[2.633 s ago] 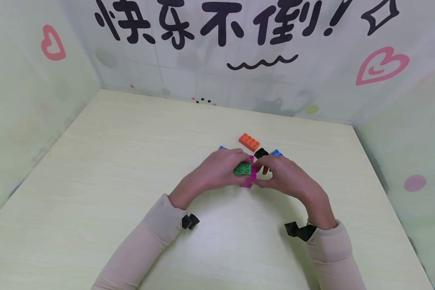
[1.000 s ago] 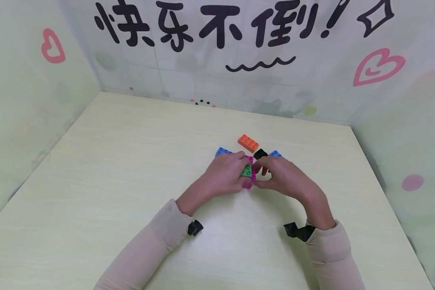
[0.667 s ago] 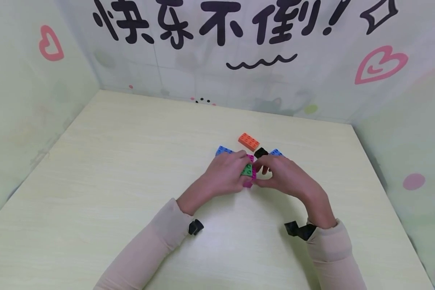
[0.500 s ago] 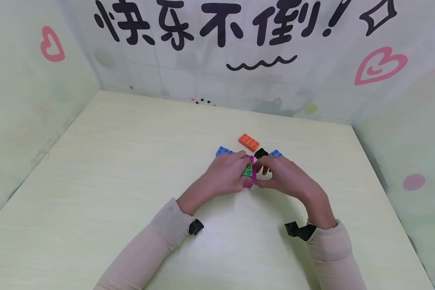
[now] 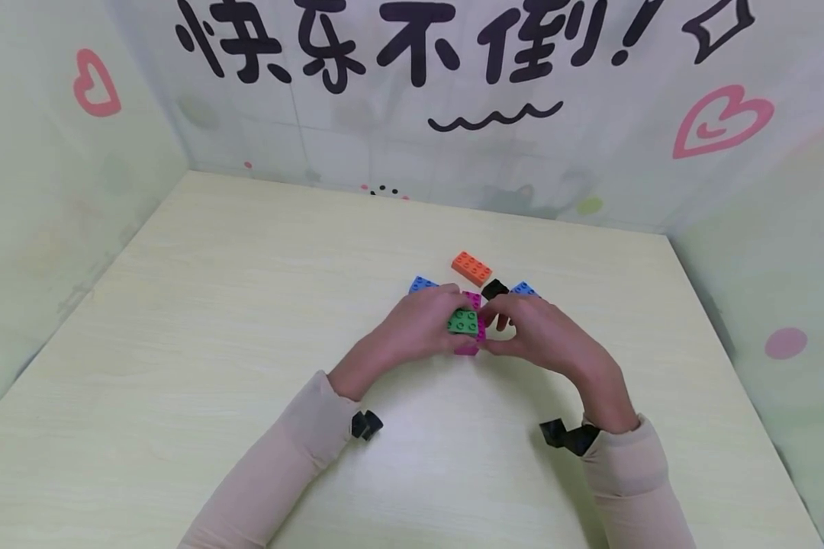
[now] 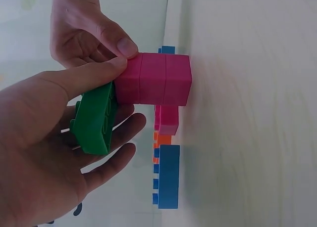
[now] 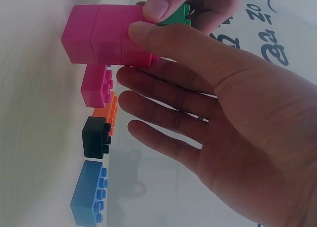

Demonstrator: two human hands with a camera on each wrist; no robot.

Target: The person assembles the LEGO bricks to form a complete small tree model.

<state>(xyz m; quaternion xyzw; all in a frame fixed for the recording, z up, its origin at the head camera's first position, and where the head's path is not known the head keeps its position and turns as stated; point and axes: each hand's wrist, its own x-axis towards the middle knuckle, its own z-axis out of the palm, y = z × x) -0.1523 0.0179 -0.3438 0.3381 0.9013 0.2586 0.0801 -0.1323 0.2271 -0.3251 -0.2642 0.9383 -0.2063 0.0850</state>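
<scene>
My left hand (image 5: 415, 324) grips a green building brick (image 5: 463, 322) between thumb and fingers. In the left wrist view the green brick (image 6: 94, 119) tilts against the upper end of a stack of three pink bricks (image 6: 152, 78), and the left thumb tip touches that stack. Opposite, my right hand (image 5: 549, 332) pinches the stack near its top with thumb and index finger; its other fingers are extended, as the right wrist view shows. Whether the green brick's studs or sockets engage the stack is unclear. Just behind the stack lies a separate pink brick (image 7: 95, 86).
Beyond the hands lie an orange brick (image 5: 471, 268), a black brick (image 5: 495, 290) and a blue brick (image 5: 524, 290). Another blue brick (image 5: 422, 284) sits behind the left hand. Printed cloth walls (image 5: 357, 137) enclose the pale table (image 5: 247, 305) at the back and sides.
Compared with half a second ago, my left hand has shifted slightly left, and more of the green brick's studded top shows. Earlier it had moved right over the stack. The right hand stays put.
</scene>
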